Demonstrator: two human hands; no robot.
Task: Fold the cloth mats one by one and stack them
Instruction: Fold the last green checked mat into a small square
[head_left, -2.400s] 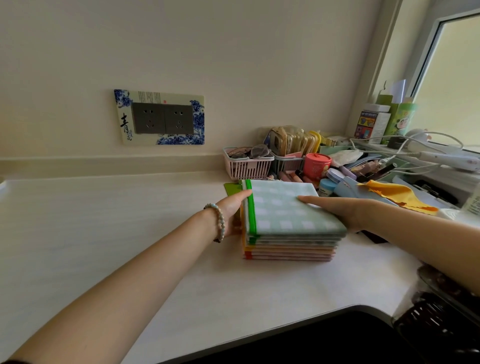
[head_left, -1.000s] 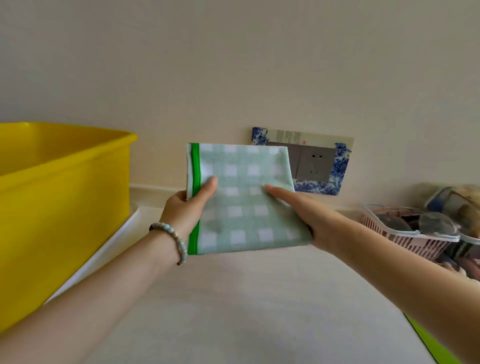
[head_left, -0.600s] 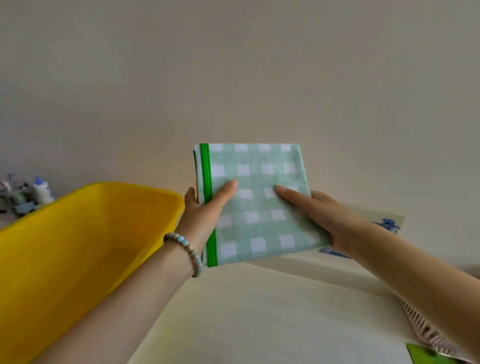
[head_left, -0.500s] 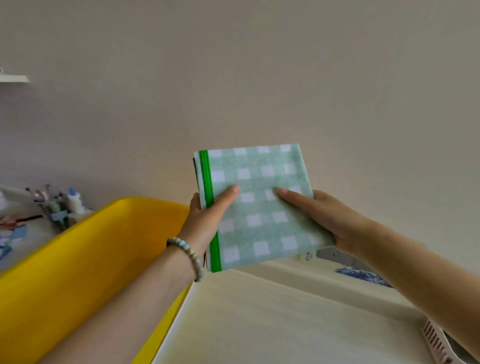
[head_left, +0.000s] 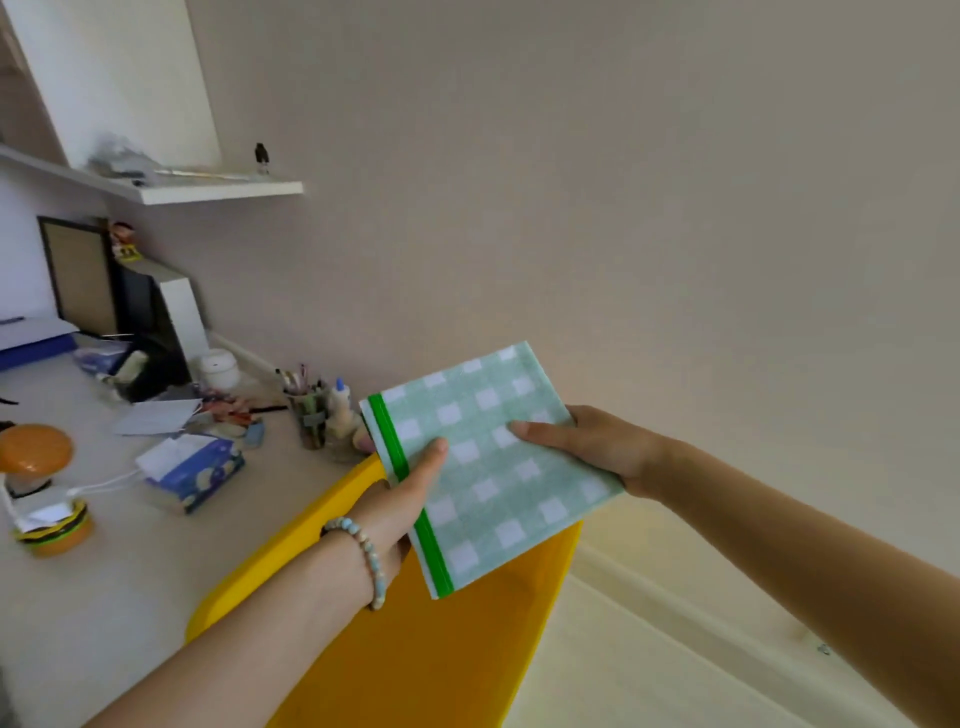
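A folded cloth mat (head_left: 488, 462), pale green check with a bright green strip along its left edge, is held up in the air above a yellow bin (head_left: 426, 649). My left hand (head_left: 400, 499), with a bead bracelet at the wrist, grips its left edge, thumb on top. My right hand (head_left: 592, 444) holds the right side, thumb laid across the face. How many layers I hold is hidden from here. The stack of other mats is out of view.
The yellow bin stands on a pale counter (head_left: 649, 675) against a beige wall. To the left lie a blue tissue box (head_left: 195, 470), a pen cup (head_left: 309, 415), an orange mushroom lamp (head_left: 34, 454) and papers. A white shelf (head_left: 208, 189) hangs above.
Both hands lifted the green mat off the stack and carried it left. It now hangs lower and tilted over the yellow bin, and my view has swung left to the cluttered desk.
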